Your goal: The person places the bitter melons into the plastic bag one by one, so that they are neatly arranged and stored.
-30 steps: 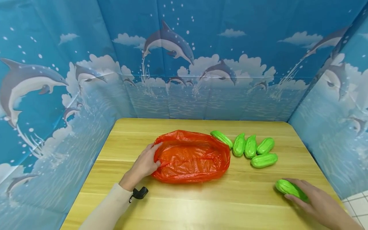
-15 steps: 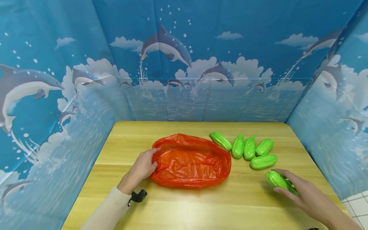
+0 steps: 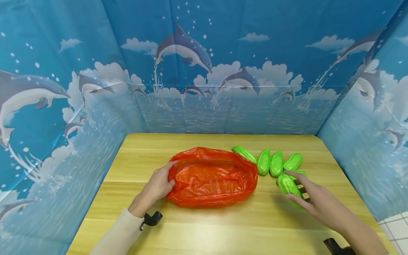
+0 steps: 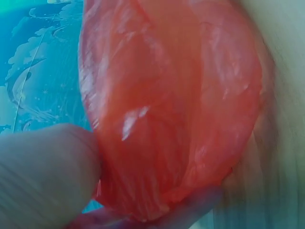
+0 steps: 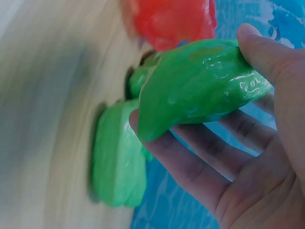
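On the table sits an opened red plastic bag point(image 3: 210, 177), its rim spread wide. My left hand point(image 3: 159, 182) grips the bag's left rim, thumb inside and fingers along the edge; the left wrist view shows the red film point(image 4: 157, 105) between thumb and fingers. My right hand point(image 3: 313, 198) holds a glossy green cucumber-shaped vegetable point(image 3: 288, 185), ridged with a pointed end, between thumb and fingers. In the right wrist view this vegetable point(image 5: 200, 86) is raised above the table. It partly hides another green vegetable lying behind it.
Several similar green vegetables point(image 3: 276, 163) lie right of the bag; the leftmost one point(image 3: 243, 153) is against its rim. The wooden table point(image 3: 204, 230) ends at a dolphin-print curtain point(image 3: 204, 109) on three sides. Black wrist mounts point(image 3: 152, 219) hang near both wrists.
My right hand has carried the green cucumber-shaped vegetable left and away from me, from the table's right front toward the other vegetables. My left hand keeps its grip on the bag.
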Tool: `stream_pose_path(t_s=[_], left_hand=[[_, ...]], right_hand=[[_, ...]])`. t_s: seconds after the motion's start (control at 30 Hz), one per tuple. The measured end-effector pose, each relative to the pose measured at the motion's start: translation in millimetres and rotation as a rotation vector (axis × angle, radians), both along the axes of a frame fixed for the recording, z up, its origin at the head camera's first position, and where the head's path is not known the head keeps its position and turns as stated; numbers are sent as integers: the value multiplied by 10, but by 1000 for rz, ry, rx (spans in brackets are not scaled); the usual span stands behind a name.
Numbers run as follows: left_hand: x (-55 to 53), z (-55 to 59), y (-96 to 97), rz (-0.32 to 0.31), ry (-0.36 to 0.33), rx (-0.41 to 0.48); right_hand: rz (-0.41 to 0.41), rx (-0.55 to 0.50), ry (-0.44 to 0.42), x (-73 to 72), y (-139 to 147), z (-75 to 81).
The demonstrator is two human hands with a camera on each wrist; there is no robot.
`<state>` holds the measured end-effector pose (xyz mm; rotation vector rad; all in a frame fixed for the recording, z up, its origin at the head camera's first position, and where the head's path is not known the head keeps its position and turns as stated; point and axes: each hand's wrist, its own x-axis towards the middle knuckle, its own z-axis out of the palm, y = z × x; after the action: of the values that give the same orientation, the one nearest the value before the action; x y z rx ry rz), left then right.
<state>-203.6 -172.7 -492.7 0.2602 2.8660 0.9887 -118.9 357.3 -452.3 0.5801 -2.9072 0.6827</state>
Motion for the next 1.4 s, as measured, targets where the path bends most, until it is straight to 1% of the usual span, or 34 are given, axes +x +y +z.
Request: stream_pose_path(t_s=[0.1,0.2,0.27,0.4,0.53,0.73,0.87,1.0,1.2,1.3,1.4], left_hand=[[-15,14,-8,-12,0,27],[-15,14,-21,-27,-6,61],[-8,3,-30,-36,-7,67],[1,-12,-42,-62,6,52],[6,-4,-40,-74,8,23],[19,-16,-23,-75,4,5],[24,-14,-6,-80,6,9],[30,-8,8,-82,8,5],[42,-10,22,-92,1,-4],[54,-8,31,-94,-2,-5],[67,-6,42,-99,-4,-7]], right_hand=[[12,-23,-19,-76,-117,83],[31,-48,-3,-136,-220,145],[34,-52,12,-155,-281,175],[13,-45,-6,-186,-394,241],[-4,-31,-39,-255,-528,307],[33,-64,-71,-388,-759,361],[53,-97,-112,-477,-912,385],[68,-119,-129,-592,-1069,384],[92,-117,-151,-799,-1309,373],[131,-130,-189,-912,-1422,362],[167,-138,-251,-1013,-1537,335]])
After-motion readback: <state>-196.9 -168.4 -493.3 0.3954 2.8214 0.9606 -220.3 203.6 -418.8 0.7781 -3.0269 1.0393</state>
